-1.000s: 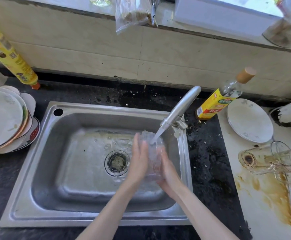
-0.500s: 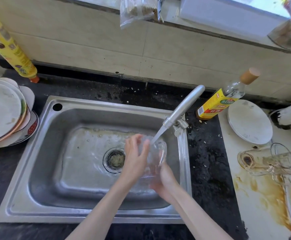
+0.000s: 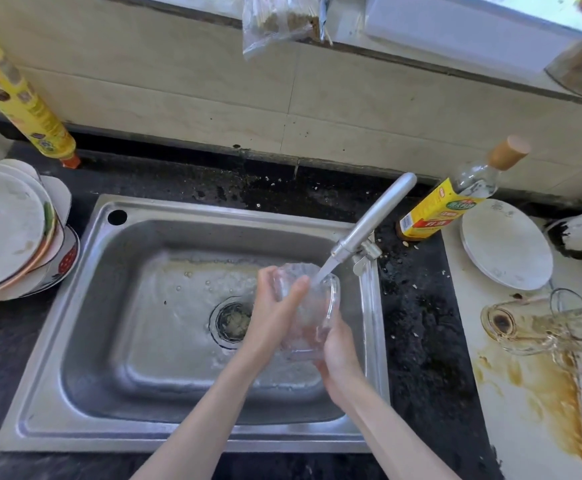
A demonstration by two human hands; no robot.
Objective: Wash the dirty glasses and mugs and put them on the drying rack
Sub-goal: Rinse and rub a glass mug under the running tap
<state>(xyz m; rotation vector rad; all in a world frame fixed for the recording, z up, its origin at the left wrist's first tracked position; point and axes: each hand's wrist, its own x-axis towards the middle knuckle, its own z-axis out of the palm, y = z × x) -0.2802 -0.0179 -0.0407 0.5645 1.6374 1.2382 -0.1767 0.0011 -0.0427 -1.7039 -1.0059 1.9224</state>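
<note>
While water streams from the tap, both hands grip a clear glass mug over the sink: left hand wrapped round its side, right hand cupping underneath. Stained glasses lie right of the sink.

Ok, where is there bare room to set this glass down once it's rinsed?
Bare steel in the sink left of the drain. Bare dark counter between the sink rim and the stained board. Crowded: stacked plates at left; dirty glasses and white plate on the board.
</note>
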